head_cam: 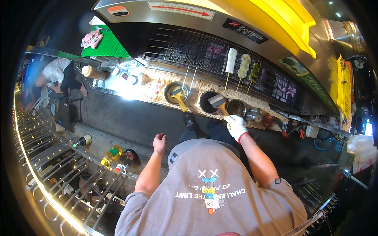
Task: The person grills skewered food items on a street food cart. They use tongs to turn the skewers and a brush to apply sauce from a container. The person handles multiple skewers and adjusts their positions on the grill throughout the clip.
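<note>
My right hand [236, 126], in a white glove with a red cuff, grips the handle of a wide basting brush [219, 101]. The bristles are over a dark metal pot [206, 103]. Bare and loosely curled, my left hand [160, 143] hangs at my side, away from the counter, with nothing visible in it. On the charcoal grill [198, 48] lie a white skewer [231, 60], a skewer of pale round slices [244, 66] and a skewer of green pieces [254, 73]. A second brush [178, 97] rests in another metal pot [168, 88] to the left.
A third pot [236, 107] and a metal shaker [254, 115] stand right of the brush. An extractor hood [183, 13] overhangs the grill. Oil bottle [112, 155] and dark sauce bottle [129, 159] stand behind me by a metal railing [88, 188]. A seated person [57, 70] is at far left.
</note>
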Demonstrator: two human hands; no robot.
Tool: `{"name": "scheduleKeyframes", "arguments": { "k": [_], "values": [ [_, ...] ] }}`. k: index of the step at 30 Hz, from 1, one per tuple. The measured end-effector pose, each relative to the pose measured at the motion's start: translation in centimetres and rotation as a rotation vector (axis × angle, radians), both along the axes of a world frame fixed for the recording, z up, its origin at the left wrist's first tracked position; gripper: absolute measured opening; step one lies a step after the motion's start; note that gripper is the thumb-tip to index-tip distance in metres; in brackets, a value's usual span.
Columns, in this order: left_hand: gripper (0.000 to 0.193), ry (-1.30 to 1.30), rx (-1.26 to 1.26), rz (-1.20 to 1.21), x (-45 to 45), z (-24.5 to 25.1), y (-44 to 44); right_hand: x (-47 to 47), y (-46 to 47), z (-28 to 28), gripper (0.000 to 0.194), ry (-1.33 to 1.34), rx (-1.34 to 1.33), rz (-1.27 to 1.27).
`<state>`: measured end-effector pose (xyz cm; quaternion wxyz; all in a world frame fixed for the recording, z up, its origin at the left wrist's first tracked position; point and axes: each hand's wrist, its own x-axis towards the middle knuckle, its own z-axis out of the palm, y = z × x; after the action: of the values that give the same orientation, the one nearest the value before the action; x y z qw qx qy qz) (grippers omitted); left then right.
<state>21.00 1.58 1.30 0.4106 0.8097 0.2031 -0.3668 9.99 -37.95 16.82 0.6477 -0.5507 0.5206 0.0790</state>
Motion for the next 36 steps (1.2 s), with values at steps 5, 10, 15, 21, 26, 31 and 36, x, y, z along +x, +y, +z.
{"name": "scheduleKeyframes", "arguments": {
  "k": [5,10,15,21,26,31,36],
  "values": [
    [0.033,-0.183,-0.160,-0.246,2.3,6.0,-7.7,1.0,-0.6,5.6,0.016,-0.082,0.356,-0.059],
    [0.033,-0.204,-0.308,-0.281,3.0,11.1,-16.4,1.2,-3.8,9.9,0.019,-0.185,0.460,-0.088],
    [0.039,-0.212,-0.434,-0.285,3.4,10.9,-26.5,3.5,-10.3,10.7,0.010,-0.316,0.261,-0.126],
    [0.039,-0.078,-0.466,-0.170,5.1,9.3,-35.7,12.7,-16.9,8.4,0.023,-0.256,0.105,-0.156],
    [0.031,-0.038,-0.551,-0.092,5.0,8.9,-38.0,14.7,-17.2,9.4,0.020,-0.220,0.051,-0.106],
    [0.028,-0.013,-0.540,-0.008,4.6,9.2,-38.1,13.9,-16.4,9.1,0.018,-0.167,0.044,-0.036],
    [0.026,-0.015,-0.527,0.013,4.8,10.2,-38.1,12.3,-15.1,9.1,0.015,-0.210,0.052,-0.040]
  ]
}}
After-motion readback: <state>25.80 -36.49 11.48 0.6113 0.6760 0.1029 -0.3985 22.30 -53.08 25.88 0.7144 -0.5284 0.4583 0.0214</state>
